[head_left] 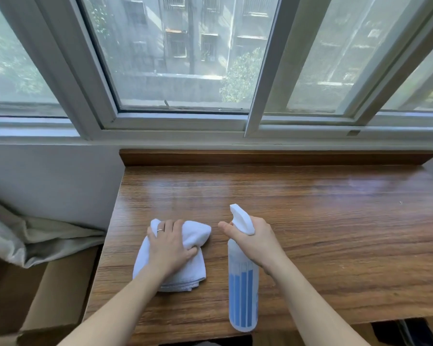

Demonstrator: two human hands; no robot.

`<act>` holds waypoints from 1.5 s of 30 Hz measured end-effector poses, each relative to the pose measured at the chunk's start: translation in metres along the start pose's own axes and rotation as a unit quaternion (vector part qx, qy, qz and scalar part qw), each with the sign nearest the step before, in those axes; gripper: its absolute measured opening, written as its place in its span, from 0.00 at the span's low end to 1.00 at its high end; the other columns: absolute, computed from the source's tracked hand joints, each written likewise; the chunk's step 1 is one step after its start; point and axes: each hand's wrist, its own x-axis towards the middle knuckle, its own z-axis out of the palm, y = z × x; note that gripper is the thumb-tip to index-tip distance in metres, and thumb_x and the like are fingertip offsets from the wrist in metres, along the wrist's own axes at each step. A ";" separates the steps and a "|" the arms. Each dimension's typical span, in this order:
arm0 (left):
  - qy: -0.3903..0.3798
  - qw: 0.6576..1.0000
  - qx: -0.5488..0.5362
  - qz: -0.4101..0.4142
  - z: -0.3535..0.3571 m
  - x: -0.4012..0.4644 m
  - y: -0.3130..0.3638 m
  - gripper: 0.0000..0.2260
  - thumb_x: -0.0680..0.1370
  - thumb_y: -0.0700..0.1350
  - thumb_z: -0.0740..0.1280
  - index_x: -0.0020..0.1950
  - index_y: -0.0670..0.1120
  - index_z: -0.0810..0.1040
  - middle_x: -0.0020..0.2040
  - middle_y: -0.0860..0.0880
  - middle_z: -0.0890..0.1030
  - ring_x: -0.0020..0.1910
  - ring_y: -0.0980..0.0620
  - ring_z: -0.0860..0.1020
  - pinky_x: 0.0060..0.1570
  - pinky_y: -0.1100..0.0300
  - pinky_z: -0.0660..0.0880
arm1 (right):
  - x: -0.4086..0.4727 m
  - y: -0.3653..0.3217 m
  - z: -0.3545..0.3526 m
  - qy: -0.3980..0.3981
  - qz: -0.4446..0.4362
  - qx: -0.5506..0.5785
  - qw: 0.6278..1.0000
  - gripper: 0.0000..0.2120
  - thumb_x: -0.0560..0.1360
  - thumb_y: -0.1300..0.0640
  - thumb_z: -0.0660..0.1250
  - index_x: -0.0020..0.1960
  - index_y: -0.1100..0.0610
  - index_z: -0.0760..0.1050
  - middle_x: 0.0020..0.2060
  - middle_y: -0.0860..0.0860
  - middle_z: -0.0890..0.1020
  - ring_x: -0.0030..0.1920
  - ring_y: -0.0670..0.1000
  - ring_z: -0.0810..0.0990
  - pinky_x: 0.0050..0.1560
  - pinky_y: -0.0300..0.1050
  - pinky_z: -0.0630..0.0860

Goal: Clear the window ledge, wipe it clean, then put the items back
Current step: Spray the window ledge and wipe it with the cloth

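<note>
The left hand [169, 245] gripped the cloth [185, 248] on the tabletop [335, 233]; the right hand [250, 242] held the bottle [243, 295], its nozzle seemingly toward 12 o'clock. The ledge [278, 158] lay at 12 o'clock from both hands.

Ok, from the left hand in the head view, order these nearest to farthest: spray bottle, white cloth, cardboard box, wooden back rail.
1. White cloth: under the left hand, which grips it.
2. Spray bottle: just to its right, held in the right hand.
3. Cardboard box: off the ledge's left edge, lower down.
4. Wooden back rail: far side, below the window.
</note>
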 end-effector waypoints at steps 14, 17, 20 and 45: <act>0.071 0.996 0.004 -0.053 0.010 -0.034 0.015 0.32 0.60 0.66 0.61 0.55 0.48 0.78 0.49 0.50 0.78 0.50 0.43 0.76 0.57 0.35 0.66 | 0.016 0.018 -0.030 0.003 0.048 -0.021 0.999 0.25 0.69 0.35 0.72 0.30 0.50 0.64 0.27 0.44 0.69 0.29 0.47 0.68 0.34 0.43 0.64; 0.069 0.996 0.003 -0.056 0.009 -0.033 0.016 0.32 0.60 0.66 0.61 0.55 0.48 0.78 0.49 0.50 0.78 0.51 0.43 0.76 0.57 0.34 0.67 | 0.021 0.020 -0.031 -0.006 0.038 -0.018 0.999 0.23 0.69 0.35 0.71 0.32 0.50 0.67 0.28 0.45 0.72 0.31 0.46 0.70 0.36 0.44 0.66; 0.066 0.996 -0.003 -0.060 0.010 -0.030 0.017 0.32 0.60 0.66 0.61 0.55 0.48 0.79 0.49 0.50 0.78 0.51 0.43 0.77 0.59 0.34 0.64 | 0.025 0.020 -0.031 -0.007 0.025 -0.023 0.999 0.22 0.70 0.36 0.71 0.32 0.50 0.67 0.28 0.45 0.72 0.30 0.46 0.70 0.36 0.44 0.67; -0.016 0.997 -0.008 -0.080 0.000 0.128 0.053 0.35 0.65 0.67 0.57 0.68 0.51 0.69 0.63 0.49 0.71 0.66 0.45 0.66 0.67 0.39 0.54 | 0.094 0.016 -0.049 0.005 0.022 -0.036 0.999 0.26 0.70 0.34 0.70 0.38 0.59 0.73 0.28 0.46 0.74 0.31 0.46 0.71 0.36 0.45 0.68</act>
